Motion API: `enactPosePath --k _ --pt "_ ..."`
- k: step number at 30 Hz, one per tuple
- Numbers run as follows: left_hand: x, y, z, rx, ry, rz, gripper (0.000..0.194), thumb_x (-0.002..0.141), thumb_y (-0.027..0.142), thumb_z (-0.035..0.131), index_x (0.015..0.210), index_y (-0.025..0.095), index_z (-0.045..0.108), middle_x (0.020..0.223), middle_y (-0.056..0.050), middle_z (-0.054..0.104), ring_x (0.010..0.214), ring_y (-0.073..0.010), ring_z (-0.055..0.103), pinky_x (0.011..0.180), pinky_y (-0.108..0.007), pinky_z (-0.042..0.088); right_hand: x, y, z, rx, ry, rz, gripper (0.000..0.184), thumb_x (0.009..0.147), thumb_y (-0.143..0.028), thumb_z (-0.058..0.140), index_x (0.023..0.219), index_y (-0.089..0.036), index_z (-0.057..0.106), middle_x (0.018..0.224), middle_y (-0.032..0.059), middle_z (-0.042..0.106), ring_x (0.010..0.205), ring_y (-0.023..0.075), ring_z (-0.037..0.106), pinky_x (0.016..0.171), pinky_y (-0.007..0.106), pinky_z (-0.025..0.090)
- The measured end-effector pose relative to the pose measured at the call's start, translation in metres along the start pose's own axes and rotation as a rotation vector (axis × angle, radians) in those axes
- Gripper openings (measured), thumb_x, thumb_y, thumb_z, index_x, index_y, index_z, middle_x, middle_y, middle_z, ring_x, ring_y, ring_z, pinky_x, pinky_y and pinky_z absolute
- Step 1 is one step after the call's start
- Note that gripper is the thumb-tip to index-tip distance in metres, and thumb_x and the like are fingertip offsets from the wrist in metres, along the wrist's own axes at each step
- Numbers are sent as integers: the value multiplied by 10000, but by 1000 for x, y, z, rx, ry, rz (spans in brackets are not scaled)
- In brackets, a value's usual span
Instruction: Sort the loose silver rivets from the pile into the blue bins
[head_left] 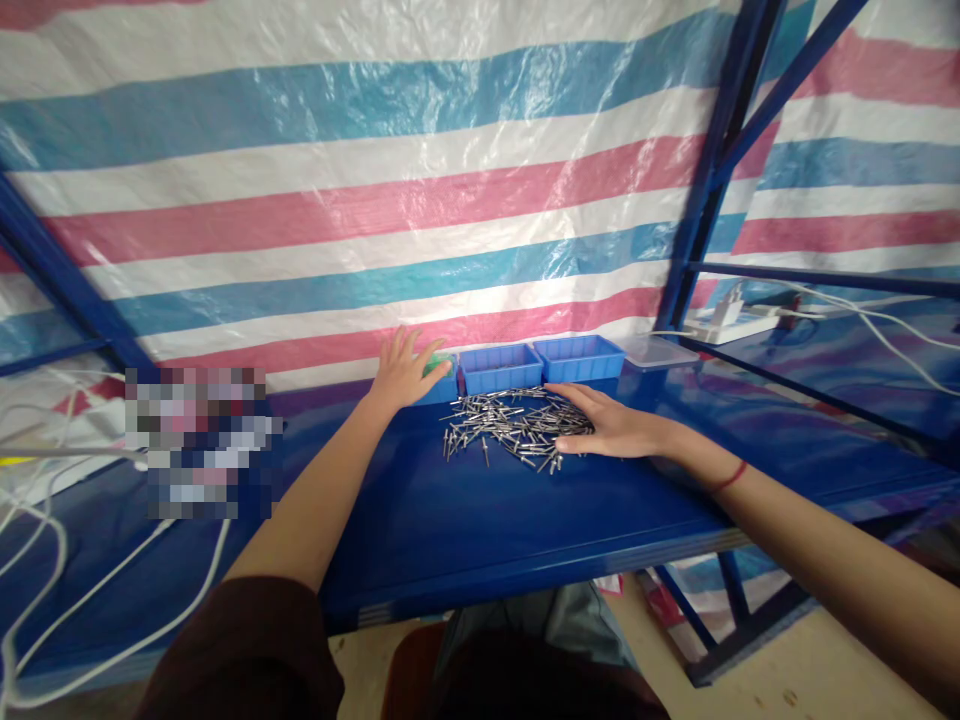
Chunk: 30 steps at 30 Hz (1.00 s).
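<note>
A loose pile of silvery blind rivets (510,424) lies on the blue metal table (450,530). My right hand (611,426) rests at the pile's right edge, fingers and thumb apart, its fingertips touching or just over the rivets. My left hand (407,372) is spread open at the left blue bin (441,392), covering part of it. Something green (441,362) shows in that bin behind my thumb. Beside it stand the middle blue bin (501,379) and the right blue bin (581,368), in a row behind the pile.
A clear plastic lid (660,351) lies right of the bins. White cables (56,560) run across the table's left side, by a blurred-out patch. A power strip (731,322) sits at the right, behind a blue frame post (694,220). Striped sheeting (375,200) hangs behind.
</note>
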<state>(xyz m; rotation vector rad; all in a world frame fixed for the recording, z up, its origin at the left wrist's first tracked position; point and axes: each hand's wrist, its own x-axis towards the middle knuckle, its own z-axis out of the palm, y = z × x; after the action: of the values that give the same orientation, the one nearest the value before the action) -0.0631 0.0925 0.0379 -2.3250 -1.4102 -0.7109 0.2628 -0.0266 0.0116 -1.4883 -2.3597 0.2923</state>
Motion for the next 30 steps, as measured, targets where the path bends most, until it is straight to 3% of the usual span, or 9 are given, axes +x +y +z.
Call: enactPosePath --k 2,4,6,9,12,15,18,25,30 --pt "-7 16 -11 -48 81 138 509 864 525 420 1292 257 487 1427 -83 366 1355 -315 218 1110 -509 132 -8 -5 10 -33 58 -11 835 733 -660 528 1439 -303 258 1472 103 315 1325 353 317 1048 567 294" --pt "-17 36 -18 -154 11 282 474 876 506 406 1257 244 512 1328 -80 476 1282 -258 353 1098 -434 232 -11 -8 17 -59 78 -26 854 726 -670 526 1442 -294 253 1478 108 300 1344 354 275 1063 575 256" --pt "-32 55 -19 -268 -112 326 444 898 494 363 1218 240 535 1228 -67 557 1187 -211 459 1069 -387 300 -10 -10 21 -71 70 -33 873 721 -677 528 1448 -293 236 1490 111 274 1355 358 247 1064 581 240" --pt "-57 77 -12 -319 -275 212 535 862 575 380 1294 273 470 1390 -78 420 1294 -259 355 1084 -448 272 -6 -11 24 -66 49 -71 761 759 -650 508 1418 -324 312 1494 92 275 1361 360 231 1065 595 209" --pt "-72 85 -4 -319 -406 153 525 823 631 403 1240 331 511 1443 -44 352 1345 -299 277 1098 -519 211 -2 -13 24 -36 46 -182 522 838 -554 465 1281 -282 513 1387 93 444 1335 309 310 1088 532 218" --pt "-74 84 -1 -343 -404 151 483 823 616 417 1164 303 555 1408 -47 390 1317 -276 334 1098 -471 250 -1 -15 23 1 105 -253 360 890 -427 423 1117 -207 594 1213 110 571 1219 248 457 1046 430 330" --pt "-72 82 -1 -348 -396 168 456 859 574 379 1155 273 552 1390 -58 407 1292 -244 378 1095 -418 276 -3 -16 24 10 145 -277 280 900 -341 404 1042 -179 584 1107 111 599 1085 217 536 971 375 402" --pt "-66 100 -3 -328 -505 113 649 878 629 207 1410 266 282 1531 -44 176 1404 -254 166 1133 -440 159 10 -23 39 -8 225 -235 346 892 -408 439 1131 -173 525 1146 120 590 1087 246 528 955 409 393" --pt "-60 112 7 -319 -475 87 650 896 586 197 1416 206 281 1514 -84 226 1405 -262 160 1128 -469 145 43 -30 50 -32 265 -263 252 891 -272 434 1040 -137 585 1017 123 639 971 222 578 896 366 414"
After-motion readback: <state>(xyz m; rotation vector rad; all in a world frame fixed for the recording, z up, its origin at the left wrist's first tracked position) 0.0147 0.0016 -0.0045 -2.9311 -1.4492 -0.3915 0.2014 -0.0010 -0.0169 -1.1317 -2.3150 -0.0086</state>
